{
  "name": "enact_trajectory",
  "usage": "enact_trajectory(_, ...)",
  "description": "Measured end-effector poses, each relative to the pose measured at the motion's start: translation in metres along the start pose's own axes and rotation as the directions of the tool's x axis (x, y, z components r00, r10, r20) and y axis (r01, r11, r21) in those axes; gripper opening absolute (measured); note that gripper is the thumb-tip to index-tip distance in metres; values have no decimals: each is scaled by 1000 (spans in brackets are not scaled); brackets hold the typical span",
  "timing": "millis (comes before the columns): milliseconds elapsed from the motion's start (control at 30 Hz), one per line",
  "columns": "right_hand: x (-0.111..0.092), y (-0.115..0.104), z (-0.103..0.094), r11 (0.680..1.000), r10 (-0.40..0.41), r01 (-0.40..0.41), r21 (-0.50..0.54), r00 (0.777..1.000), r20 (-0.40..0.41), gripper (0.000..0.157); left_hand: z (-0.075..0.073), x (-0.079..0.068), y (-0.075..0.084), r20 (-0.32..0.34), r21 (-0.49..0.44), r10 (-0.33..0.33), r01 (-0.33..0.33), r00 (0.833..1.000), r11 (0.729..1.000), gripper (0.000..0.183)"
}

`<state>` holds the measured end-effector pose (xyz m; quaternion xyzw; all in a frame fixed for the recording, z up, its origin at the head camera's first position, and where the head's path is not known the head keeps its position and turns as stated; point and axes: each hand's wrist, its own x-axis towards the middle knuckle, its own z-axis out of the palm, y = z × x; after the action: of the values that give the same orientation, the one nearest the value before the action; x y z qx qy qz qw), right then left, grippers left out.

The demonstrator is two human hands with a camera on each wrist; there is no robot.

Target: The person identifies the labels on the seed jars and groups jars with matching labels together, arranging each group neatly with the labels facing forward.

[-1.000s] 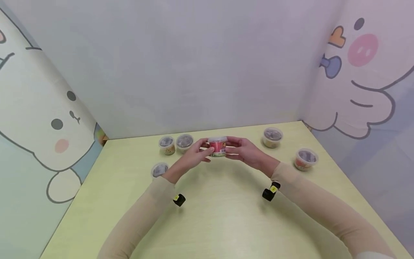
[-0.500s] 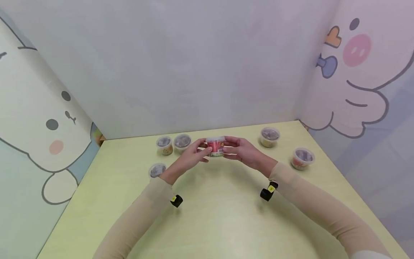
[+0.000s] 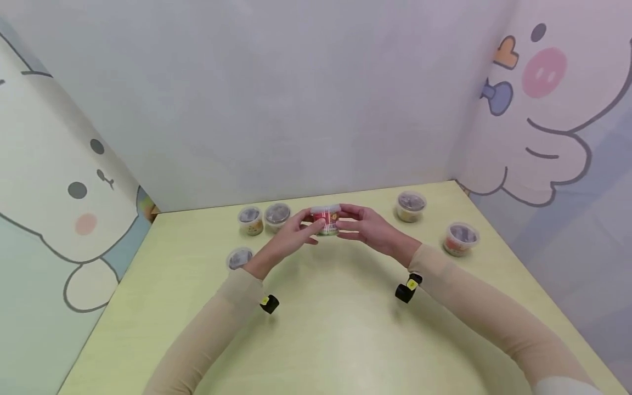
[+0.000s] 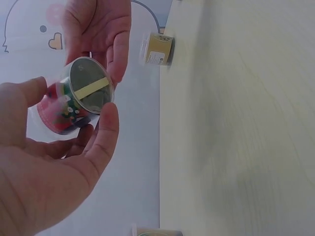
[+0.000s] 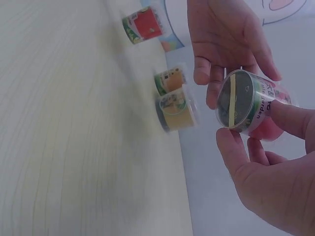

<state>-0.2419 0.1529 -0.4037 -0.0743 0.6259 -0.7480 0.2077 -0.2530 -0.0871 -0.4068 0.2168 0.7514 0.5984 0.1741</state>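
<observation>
A small lidded plastic tub point(image 3: 326, 220) with a red printed label is held above the far middle of the table, between both hands. My left hand point(image 3: 291, 237) grips its left side, thumb across the front. From the right, the fingers of my right hand point(image 3: 370, 229) hold the other side. Both wrist views show the underside of the tub point(image 5: 241, 98), dark with a pale yellow strip across it. In the left wrist view, fingertips of the left hand point(image 4: 59, 172) touch the tub's bottom rim. The lid is mostly out of sight in that view.
Two tubs point(image 3: 250, 221) stand together at the back left. Another tub point(image 3: 240, 258) is partly hidden by the left wrist. On the right are a brown-labelled tub point(image 3: 411, 206) and a red-labelled tub point(image 3: 461, 239). A curtain point(image 3: 296, 109) hangs behind the yellow table point(image 3: 326, 340).
The held tub has shifted slightly left, and its label has turned a little between the hands. Both hands keep hold of it. The head view has also shifted slightly.
</observation>
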Motion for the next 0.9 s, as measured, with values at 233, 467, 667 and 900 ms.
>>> enact_trajectory(233, -2, -4, 3, 999, -5, 7, -44, 999, 51, 66, -1, -1, -1, -3, -20, 32, -32, 999, 999, 51)
enact_trajectory(467, -2, -5, 3, 1000, -20, 21, -17, 997, 78, 66, -5, -4, -3, -5, -42, 50, -50, 999, 998, 48)
enact_trajectory(667, -1, -4, 4, 1000, -9, 10, -26, 999, 48, 68, -6, -6, -3, 16, -41, 77, -76, 997, 996, 51)
enact_trajectory(900, 1, -7, 14, 998, -9, 16, -65, 994, 105, 68, -11, -11, -6, -12, -31, 81, -81, 997, 996, 48)
